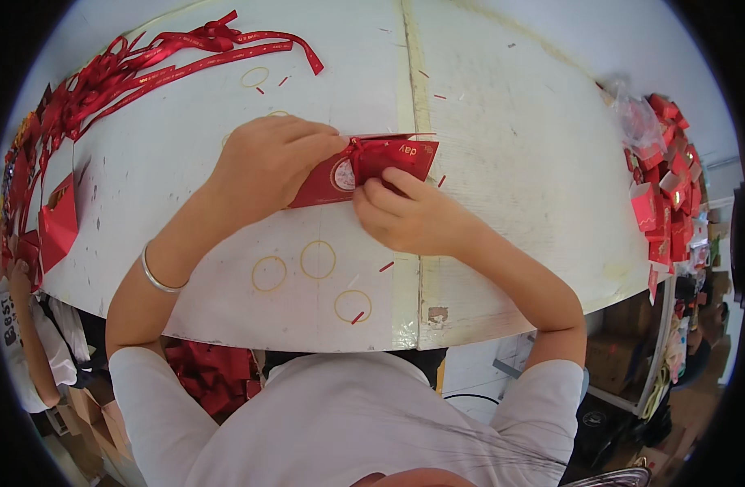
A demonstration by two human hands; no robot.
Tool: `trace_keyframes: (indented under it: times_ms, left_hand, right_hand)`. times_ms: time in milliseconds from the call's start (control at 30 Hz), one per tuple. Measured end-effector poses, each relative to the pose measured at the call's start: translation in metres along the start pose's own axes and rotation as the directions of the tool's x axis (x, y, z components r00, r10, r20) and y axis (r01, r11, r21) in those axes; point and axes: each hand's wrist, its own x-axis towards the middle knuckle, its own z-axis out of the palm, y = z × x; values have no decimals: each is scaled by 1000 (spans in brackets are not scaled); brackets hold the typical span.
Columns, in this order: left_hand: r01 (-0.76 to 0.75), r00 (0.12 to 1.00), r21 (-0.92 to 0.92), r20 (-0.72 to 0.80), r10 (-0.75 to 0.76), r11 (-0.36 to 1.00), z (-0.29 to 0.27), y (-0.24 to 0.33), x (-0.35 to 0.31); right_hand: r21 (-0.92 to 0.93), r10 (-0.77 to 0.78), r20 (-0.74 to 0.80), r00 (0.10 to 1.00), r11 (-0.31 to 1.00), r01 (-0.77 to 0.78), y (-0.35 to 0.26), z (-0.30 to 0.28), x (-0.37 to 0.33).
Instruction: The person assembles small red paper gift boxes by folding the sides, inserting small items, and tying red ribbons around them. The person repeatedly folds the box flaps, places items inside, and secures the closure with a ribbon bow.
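In front of me on the white table lies a red gift box point(316, 190) with a pale round emblem, a red ribbon point(376, 160) with gold print tied into a knot on it. My left hand point(267, 158) grips the box's left part, its thumb beside the knot. Closed at the box's front edge, my right hand point(409, 211) pinches the ribbon against the box. The fingertips hide part of the ribbon. Several yellow rubber bands point(318, 241) lie about the box, with short red ribbon scraps point(387, 266) among them.
Loose red ribbons point(149, 53) are heaped at the far left, near a red box point(58, 223). Red boxes point(665, 195) pile up at the right edge beside a clear plastic bag point(634, 114). At the left, another person's arm point(33, 341) reaches the table edge. A taped seam point(413, 81) crosses the tabletop.
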Motion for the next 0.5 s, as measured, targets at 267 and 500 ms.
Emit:
trace_keyframes:
  times_ms: [267, 500]
  left_hand:
    - [326, 942, -28, 92, -322, 945, -15, 30, 28]
    - [493, 851, -134, 279, -445, 860, 1, 23, 33]
  right_hand:
    - [349, 646, -267, 715, 757, -553, 8, -18, -24]
    - [380, 628, -206, 750, 758, -530, 17, 1, 2]
